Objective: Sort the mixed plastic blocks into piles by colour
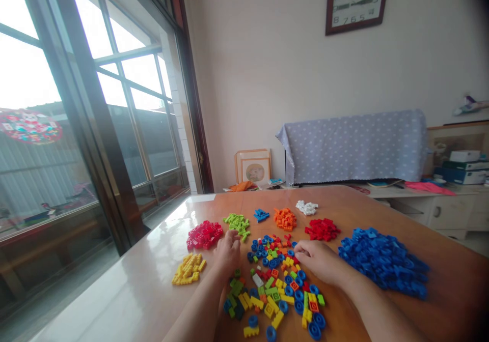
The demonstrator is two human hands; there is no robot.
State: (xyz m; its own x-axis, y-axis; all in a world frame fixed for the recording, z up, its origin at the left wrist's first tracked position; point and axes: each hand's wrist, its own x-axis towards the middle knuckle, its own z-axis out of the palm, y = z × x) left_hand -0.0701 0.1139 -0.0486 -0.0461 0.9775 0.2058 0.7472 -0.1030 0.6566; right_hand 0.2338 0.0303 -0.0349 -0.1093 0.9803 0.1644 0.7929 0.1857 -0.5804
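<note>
My left hand (228, 253) is at the near edge of a light green brick pile (237, 222), its fingers curled together. Whatever they hold, if anything, is hidden. My right hand (315, 259) reaches in from the right, fingers bent and pressed together at the edge of a mixed heap of building bricks (273, 282). I cannot make out what is between those fingertips. Yellow, green, orange and red bricks lie loose in this heap among blue round ring-shaped pieces (299, 307). A blue ring piece (294, 244) lies right by the right fingertips.
Single-colour piles surround the heap: pink-red (204, 235), yellow (188, 269), small blue (261, 215), orange (284, 219), white (306, 207), red (322, 229) and a large blue pile (384, 260) at right. Beyond the wooden table (153, 281) stands a cloth-covered object (355, 148).
</note>
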